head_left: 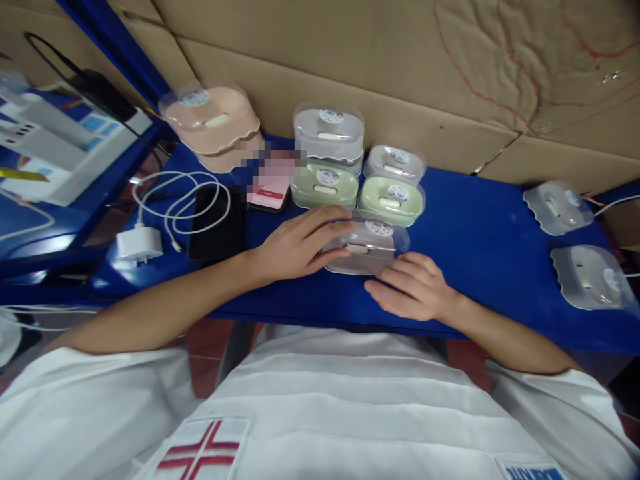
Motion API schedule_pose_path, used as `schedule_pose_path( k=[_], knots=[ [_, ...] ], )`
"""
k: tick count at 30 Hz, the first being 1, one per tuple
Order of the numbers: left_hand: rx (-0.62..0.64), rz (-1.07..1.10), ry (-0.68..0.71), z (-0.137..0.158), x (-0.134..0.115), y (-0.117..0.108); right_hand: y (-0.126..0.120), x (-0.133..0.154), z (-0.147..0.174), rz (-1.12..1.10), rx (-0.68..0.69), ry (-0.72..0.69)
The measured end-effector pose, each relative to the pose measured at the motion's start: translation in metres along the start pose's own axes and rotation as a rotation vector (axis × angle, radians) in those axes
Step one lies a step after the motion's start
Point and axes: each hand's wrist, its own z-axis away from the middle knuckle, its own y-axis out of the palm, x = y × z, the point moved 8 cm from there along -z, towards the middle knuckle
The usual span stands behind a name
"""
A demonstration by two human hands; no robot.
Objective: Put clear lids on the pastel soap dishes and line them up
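Note:
In front of me on the blue table is a grey soap box (357, 257) with a clear lid and a round label. My left hand (300, 243) grips its left end, the thumb low and the fingers over the lid. At the lower right corner, my right hand (415, 287) has its fingers curled against the box; their tips are partly hidden. Just behind stand a green soap box (325, 190) and another green soap box (390, 198). Two grey ones, a larger soap box (330, 137) and a smaller soap box (393, 163), are farther back.
Peach boxes (215, 127) are stacked back left, beside a phone with a lit screen (273, 183). A dark phone (215, 227), coiled white cable (183, 177) and charger (140, 243) lie left. Two clear-lidded boxes (590, 273) sit right. Cardboard (310, 53) walls the back.

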Motion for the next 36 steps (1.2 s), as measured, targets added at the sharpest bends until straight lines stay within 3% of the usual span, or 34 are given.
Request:
schedule_pose_path(
  k=[4,6,10,17,36],
  knots=[
    [0.047,0.001,0.088,0.000,-0.010,0.003,0.010,-0.041,0.016,-0.121,0.097,0.307],
    [0.089,-0.019,0.157,0.000,-0.015,0.005,0.022,-0.051,0.018,-0.185,0.170,0.360],
    [0.174,-0.106,0.239,0.000,-0.017,0.008,0.042,-0.049,0.015,-0.284,0.290,0.314],
    [0.300,-0.091,0.213,0.001,-0.014,0.013,0.044,-0.045,0.015,-0.306,0.321,0.296],
    [0.258,-0.164,0.212,0.000,-0.001,0.013,0.045,-0.052,0.014,-0.378,0.300,0.337]
  ],
)
